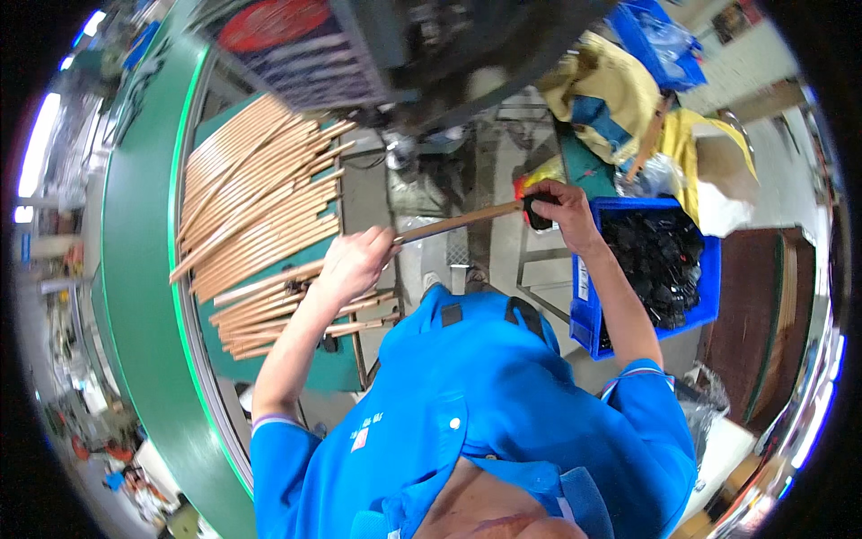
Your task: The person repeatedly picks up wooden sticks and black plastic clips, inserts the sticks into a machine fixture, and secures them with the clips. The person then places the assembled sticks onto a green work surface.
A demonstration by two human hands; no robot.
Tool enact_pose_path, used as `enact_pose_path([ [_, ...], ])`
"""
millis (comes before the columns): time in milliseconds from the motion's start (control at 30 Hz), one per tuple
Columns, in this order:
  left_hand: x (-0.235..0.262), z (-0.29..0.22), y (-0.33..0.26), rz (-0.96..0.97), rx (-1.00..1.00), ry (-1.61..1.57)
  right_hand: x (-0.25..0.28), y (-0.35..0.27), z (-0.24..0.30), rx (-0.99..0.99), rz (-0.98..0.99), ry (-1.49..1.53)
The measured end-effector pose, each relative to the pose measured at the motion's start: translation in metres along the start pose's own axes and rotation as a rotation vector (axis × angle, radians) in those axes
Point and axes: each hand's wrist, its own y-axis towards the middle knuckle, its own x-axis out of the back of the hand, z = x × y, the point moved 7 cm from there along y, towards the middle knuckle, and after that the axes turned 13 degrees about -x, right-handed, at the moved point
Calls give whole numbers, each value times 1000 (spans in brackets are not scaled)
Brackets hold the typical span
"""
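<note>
My left hand (356, 262) is closed around a long wooden stick (458, 221), held slantwise in front of my body. The stick passes through my fist, its lower left length reaching over the green table. At its upper right end my right hand (566, 214) grips a black piece (539, 210), which meets the stick's tip; my fingers cover part of it, so its full shape is hidden. Many similar wooden sticks (260, 198) lie side by side on the table, left of my hands. Below my right hand stands a blue bin (582, 314) holding black plastic parts (655, 265).
A dark machine (431, 63) overhangs the work area at the top. The green table (144, 296) with a metal edge runs along the left. Yellow sacks (620, 85) and another blue bin (660, 40) stand at the far right. Brown boards (745, 323) are at right.
</note>
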Motion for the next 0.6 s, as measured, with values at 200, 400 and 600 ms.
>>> enact_pose_path([
  [200, -4, 4, 0, 96, -105, -5, -57, 13, -5, -211, 466, -445],
  [400, -13, -2, 12, 89, -93, -63, -160, 39, 39, 142, 561, -727],
  [600, 9, 18, 20, 66, -23, -142, -185, 43, 77, 226, 445, -923],
])
